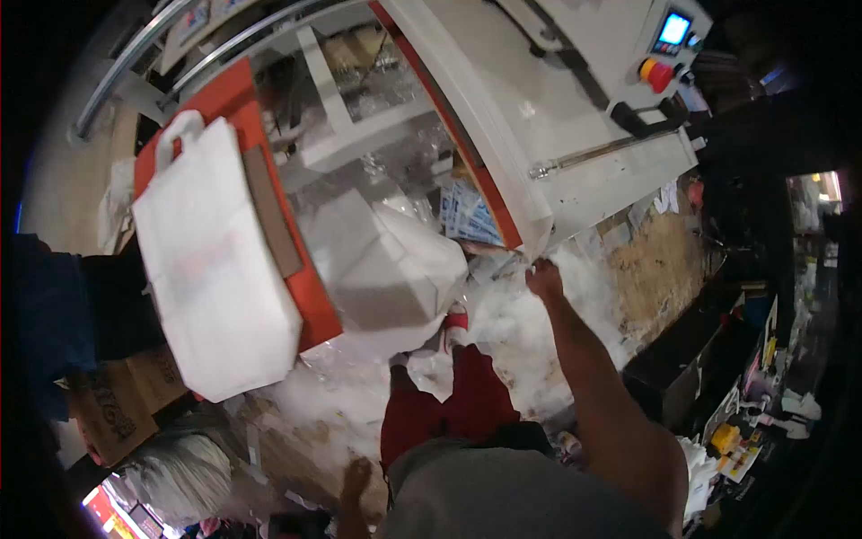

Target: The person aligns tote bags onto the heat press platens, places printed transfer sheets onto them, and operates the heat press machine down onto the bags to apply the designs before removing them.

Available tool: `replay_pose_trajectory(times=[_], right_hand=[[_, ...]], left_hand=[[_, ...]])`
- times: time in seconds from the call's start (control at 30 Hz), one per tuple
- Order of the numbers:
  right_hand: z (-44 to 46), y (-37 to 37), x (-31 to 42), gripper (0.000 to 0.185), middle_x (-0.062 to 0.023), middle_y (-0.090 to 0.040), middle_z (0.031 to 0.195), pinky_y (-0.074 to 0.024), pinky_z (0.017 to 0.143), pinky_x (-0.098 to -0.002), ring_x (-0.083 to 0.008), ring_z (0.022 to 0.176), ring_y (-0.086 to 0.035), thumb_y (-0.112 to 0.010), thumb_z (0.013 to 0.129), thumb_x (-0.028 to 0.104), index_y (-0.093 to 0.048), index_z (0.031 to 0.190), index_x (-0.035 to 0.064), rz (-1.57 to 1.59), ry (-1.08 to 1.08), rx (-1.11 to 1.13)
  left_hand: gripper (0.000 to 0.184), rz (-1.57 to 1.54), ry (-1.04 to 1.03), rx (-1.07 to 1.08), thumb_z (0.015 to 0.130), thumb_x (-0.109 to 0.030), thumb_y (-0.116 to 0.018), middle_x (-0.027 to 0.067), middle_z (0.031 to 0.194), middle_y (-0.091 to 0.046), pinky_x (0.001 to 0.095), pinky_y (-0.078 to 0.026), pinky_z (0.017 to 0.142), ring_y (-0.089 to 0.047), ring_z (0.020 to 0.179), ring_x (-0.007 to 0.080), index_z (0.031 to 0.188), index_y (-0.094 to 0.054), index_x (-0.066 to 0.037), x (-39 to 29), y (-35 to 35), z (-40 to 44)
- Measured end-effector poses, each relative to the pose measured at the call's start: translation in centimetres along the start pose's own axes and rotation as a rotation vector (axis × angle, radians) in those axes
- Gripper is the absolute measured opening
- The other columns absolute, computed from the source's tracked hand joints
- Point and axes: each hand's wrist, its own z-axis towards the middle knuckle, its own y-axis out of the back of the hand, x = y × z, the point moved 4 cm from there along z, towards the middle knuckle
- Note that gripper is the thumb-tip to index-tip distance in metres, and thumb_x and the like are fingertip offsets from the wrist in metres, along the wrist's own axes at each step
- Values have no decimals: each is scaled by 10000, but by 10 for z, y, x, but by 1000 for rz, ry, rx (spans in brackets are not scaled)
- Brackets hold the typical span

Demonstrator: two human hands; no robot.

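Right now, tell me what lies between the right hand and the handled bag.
From the right hand, the head view shows littered floor, a white bundle, then orange plate beneath the bag.

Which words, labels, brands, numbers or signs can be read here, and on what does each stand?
None reads with certainty.
Cardboard box: dark lettering, too blurred.
Blue-and-white printed material: blue print, too blurred.
White bag: faint reddish print, unreadable.
Lit display: too small and bright.

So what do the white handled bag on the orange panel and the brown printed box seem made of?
White handled bag: matte, probably nonwoven fabric, from its soft creases; paper possible. Brown printed box: dull, likely cardboard, from its flat panels.
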Motion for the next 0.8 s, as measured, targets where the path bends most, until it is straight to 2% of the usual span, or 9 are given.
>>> replay_pose_trajectory(times=[0.03, 0.1, 0.23, 0.27, 0.33, 0.37, 0.47, 0.53, 0.8], right_hand=[[16, -10, -13, 381, -180, -689, 1040, -522, 920, -465, -369, 975, -646, -594, 881, 326, -658, 1144, 56, -188, 31, -100], [45, 7, -25, 450, -189, -686, 1074, -507, 934, -464, -362, 990, -647, -635, 876, 326, -631, 1190, 3, -149, 157, -325], [99, 7, -41, 447, -190, -687, 1073, -509, 929, -462, -362, 987, -648, -638, 875, 321, -630, 1191, 5, -124, 192, -338], [110, 5, -43, 447, -190, -687, 1072, -509, 928, -462, -362, 986, -648, -639, 875, 319, -630, 1192, 5, -128, 187, -324], [121, 5, -49, 445, -190, -687, 1071, -510, 925, -462, -362, 984, -649, -641, 875, 317, -629, 1193, 6, -120, 166, -301], [124, 6, -51, 444, -190, -688, 1071, -510, 924, -461, -362, 984, -649, -641, 874, 316, -629, 1193, 6, -110, 157, -295], [128, 16, -51, 442, -190, -688, 1069, -511, 920, -461, -362, 981, -650, -643, 874, 312, -628, 1194, 7, -82, 145, -289], [126, 23, -50, 441, -190, -688, 1068, -512, 917, -460, -363, 979, -651, -645, 874, 309, -628, 1195, 7, -65, 136, -286], [119, 49, -51, 436, -190, -689, 1065, -514, 907, -458, -363, 972, -654, -651, 872, 299, -626, 1198, 10, -35, 117, -297]], left_hand=[[370, -54, -119, -115, 969, -333, -588, 150, 986, -708, 373, -534, 832, -687, 942, 242, 1191, -667, -47, -36, 26, -8], [340, -165, 27, -360, 980, -287, -574, 123, 977, -706, 350, -534, 776, -687, 894, 200, 1206, -652, -45, -113, 53, -9], [345, -292, 113, -391, 981, -277, -570, 130, 983, -703, 362, -537, 772, -688, 897, 212, 1223, -631, -39, -198, 48, -5], [361, -248, 131, -309, 979, -283, -572, 138, 1009, -704, 370, -540, 788, -689, 915, 222, 1241, -618, -40, -212, 36, -4], [392, -100, 89, -213, 965, -306, -589, 159, 1097, -704, 389, -546, 832, -694, 973, 265, 1263, -606, -52, -206, 16, 2], [406, -116, 171, -158, 951, -319, -602, 159, 1133, -704, 390, -544, 851, -694, 1001, 291, 1262, -609, -58, -191, -1, 2], [404, -157, 176, -105, 945, -313, -605, 163, 1119, -709, 400, -540, 869, -697, 1010, 292, 1254, -616, -52, -219, -11, -14], [406, -120, 315, -33, 945, -310, -602, 160, 1116, -711, 393, -535, 884, -692, 1028, 279, 1254, -616, -47, -203, -23, -15], [384, -121, 143, -154, 956, -306, -590, 178, 1096, -704, 388, -532, 883, -683, 1039, 278, 1215, -634, -26, -145, -10, 5]])
